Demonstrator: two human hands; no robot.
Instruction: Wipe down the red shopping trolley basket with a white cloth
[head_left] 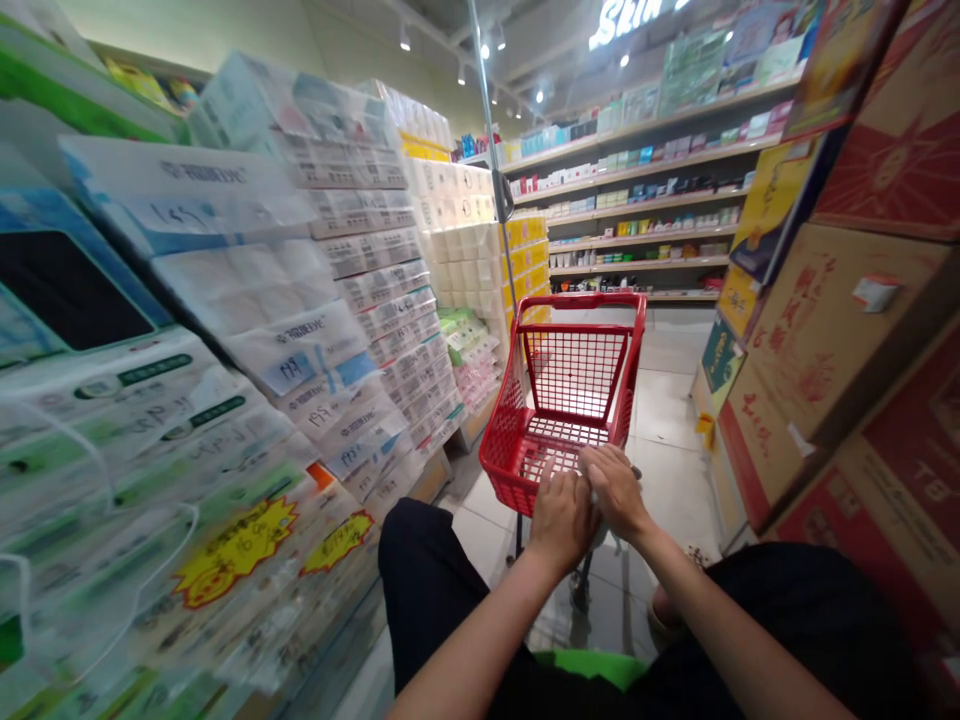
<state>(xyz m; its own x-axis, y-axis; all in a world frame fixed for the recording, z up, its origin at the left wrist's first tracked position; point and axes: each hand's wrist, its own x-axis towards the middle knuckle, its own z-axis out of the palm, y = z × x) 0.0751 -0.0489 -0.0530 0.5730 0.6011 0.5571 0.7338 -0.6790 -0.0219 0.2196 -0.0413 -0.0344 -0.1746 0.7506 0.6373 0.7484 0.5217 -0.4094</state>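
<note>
Hands meet at the near end of a red shopping cart (pixel 576 380), which stands upright in the aisle ahead of the person's spread, dark-clothed legs (pixel 431 590). The left hand (pixel 562 512) and right hand (pixel 613 488) lie close against each other, fingers bent inward over the basket's near edge; whether they grip that rim, something small or only each other, I cannot tell. On the left, a narrow strip of tiled floor (pixel 664 430) separates the cart from the stacked wrapped packs (pixel 386 270), whose corners lean toward the aisle in this view. More floor lies open on the right, between the cart's side and the cardboard boxes (pixel 817 340). Past the cart's far handle, pale tiles run on to the stocked shelves (pixel 637 262).
</note>
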